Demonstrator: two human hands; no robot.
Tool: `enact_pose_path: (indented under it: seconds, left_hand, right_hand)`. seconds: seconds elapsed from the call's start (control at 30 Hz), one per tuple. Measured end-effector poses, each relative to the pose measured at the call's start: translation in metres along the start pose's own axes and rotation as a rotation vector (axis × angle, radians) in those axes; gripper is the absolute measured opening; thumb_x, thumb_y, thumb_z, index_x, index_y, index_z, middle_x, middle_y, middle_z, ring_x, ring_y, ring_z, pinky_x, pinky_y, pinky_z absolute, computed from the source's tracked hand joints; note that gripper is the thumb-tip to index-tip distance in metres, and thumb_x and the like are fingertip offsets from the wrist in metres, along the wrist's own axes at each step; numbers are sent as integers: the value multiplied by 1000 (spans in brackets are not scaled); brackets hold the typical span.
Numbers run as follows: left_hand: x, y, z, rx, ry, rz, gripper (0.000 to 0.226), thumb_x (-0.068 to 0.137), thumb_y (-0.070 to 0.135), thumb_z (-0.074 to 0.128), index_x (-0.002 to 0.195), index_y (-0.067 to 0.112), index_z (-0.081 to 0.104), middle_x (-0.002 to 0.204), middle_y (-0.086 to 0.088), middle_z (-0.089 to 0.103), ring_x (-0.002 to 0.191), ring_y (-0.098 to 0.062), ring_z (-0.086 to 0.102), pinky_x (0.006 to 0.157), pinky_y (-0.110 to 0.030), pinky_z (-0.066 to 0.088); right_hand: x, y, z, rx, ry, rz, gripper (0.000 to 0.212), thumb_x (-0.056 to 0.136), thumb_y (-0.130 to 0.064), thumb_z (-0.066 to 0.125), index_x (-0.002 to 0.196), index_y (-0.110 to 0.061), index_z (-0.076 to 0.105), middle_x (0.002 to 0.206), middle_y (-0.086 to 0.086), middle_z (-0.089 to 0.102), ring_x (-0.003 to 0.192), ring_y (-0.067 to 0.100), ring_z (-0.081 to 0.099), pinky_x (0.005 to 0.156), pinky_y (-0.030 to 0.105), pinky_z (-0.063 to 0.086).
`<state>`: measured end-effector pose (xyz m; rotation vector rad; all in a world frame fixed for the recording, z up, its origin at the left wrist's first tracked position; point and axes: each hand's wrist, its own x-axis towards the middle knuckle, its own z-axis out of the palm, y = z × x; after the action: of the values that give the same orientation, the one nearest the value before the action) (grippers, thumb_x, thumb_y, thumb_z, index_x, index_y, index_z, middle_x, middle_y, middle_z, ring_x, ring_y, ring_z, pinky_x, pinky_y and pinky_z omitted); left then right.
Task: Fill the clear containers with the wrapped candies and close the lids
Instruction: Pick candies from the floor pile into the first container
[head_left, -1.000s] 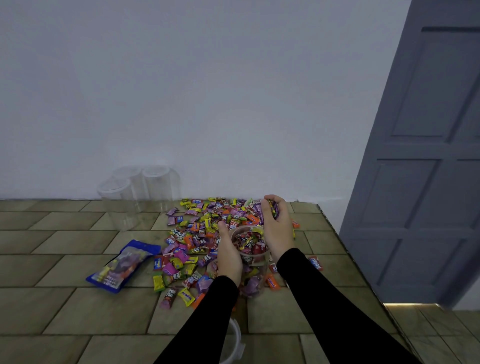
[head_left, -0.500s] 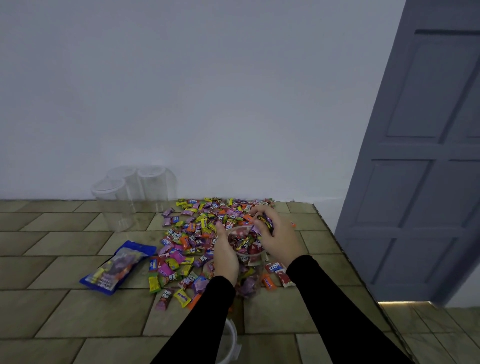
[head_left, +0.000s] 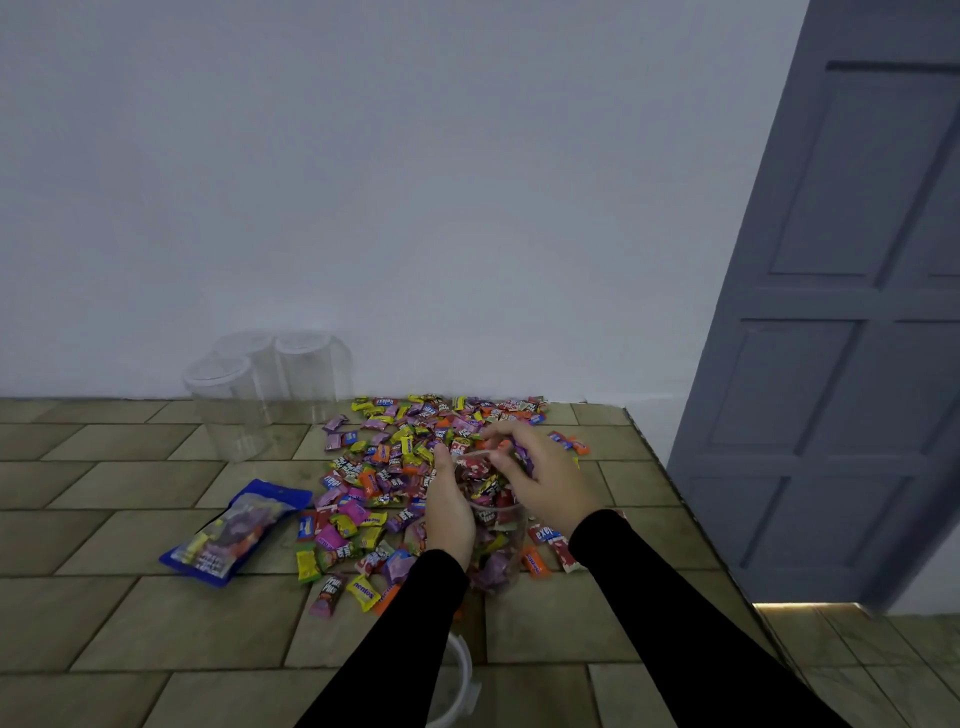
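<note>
So the clear container (head_left: 491, 525) is nearly full, gripped by the left hand (head_left: 448, 512). The right hand (head_left: 540, 480) curls over its top, maybe pinching candies. Many candies (head_left: 410, 441) lie beyond the fingers; three empty containers (head_left: 260, 395) wait, lids unshut.

A yellow wrapped candy (head_left: 363, 591) near the front of the pile reads "mentos"; other wrappers' print is too blurred to read.

Left sleeve (head_left: 395, 644) hides most of the lid (head_left: 464, 680) (bottom edge).
</note>
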<state>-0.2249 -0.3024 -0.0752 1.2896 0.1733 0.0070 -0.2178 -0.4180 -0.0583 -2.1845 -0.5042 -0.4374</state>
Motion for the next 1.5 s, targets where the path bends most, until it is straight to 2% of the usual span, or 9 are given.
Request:
enact_pose_path:
  seconds: [0.17, 0.33, 0.5, 0.7, 0.87, 1.0, 1.17, 1.37, 1.5]
  left_hand:
    - [5, -8, -1, 17, 16, 45, 96, 74, 86, 28, 135, 17, 55, 136, 1, 55, 129, -12, 47, 115, -40, 32]
    - [35, -39, -8, -49, -30, -4, 104, 64, 95, 39, 130, 19, 59, 129, -5, 63, 121, -18, 57, 110, -45, 39]
    - [46, -48, -12, -20, -49, -99, 106, 61, 99, 34, 133, 25, 56, 132, -3, 61, 122, -20, 57, 108, -46, 40]
    - [-14, -3, -8, 89, -49, -98, 68, 99, 56, 12, 123, 14, 61, 90, 3, 65, 81, -7, 60, 54, -5, 46]
    - [-19, 4, -4, 146, -6, -138, 66, 101, 53, 15, 142, 10, 44, 134, -14, 53, 130, -28, 45, 85, -24, 33]
    - [-16, 4, -6, 173, -10, -139, 67, 100, 55, 13, 145, 14, 41, 143, -14, 49, 129, -25, 47, 91, -23, 35]
    - [-8, -2, -7, 134, 3, -153, 70, 96, 62, 14, 125, 18, 59, 99, 0, 66, 102, -17, 60, 77, -20, 44]
    - [-13, 2, -5, 153, 10, -149, 65, 101, 52, 14, 138, 13, 50, 124, -11, 57, 127, -25, 47, 79, -19, 33]
    - [-14, 3, -6, 221, 26, -110, 62, 101, 52, 13, 146, 18, 39, 146, -12, 44, 136, -25, 38, 105, -29, 29]
  right_hand:
    - [-2, 5, 11, -129, -42, -109, 27, 99, -35, 42, 116, -24, 60, 113, -11, 58, 110, 3, 50, 97, 33, 41]
    - [-8, 2, 8, 116, -26, -5, 37, 99, -32, 32, 126, -28, 57, 129, -10, 42, 129, 5, 35, 108, 20, 26]
    - [-17, 4, -5, 54, 68, 21, 34, 91, -30, 44, 122, -28, 57, 125, -10, 42, 122, -4, 37, 94, 3, 26]
    - [-16, 7, -2, -223, 58, -80, 34, 85, -34, 50, 111, -20, 67, 101, -4, 58, 95, 7, 49, 85, 20, 39]
    - [-2, -2, -2, -289, -47, -59, 42, 91, -34, 51, 129, -18, 61, 127, -1, 60, 108, 14, 58, 96, 26, 44]
    - [6, -10, -5, -305, -171, -46, 50, 92, -48, 53, 134, -21, 56, 142, -2, 51, 131, 11, 45, 111, 31, 34]
    - [7, -13, -5, -338, -259, -29, 38, 93, -28, 60, 130, -20, 59, 131, -3, 61, 122, 8, 54, 101, 14, 35]
    - [10, -15, -6, -320, -273, 42, 32, 90, -33, 64, 118, -19, 68, 124, -5, 66, 113, 10, 60, 100, 31, 46]
    - [4, -15, -12, -313, -209, -45, 33, 83, -16, 55, 111, -16, 71, 121, 0, 60, 114, 13, 53, 93, 19, 40]
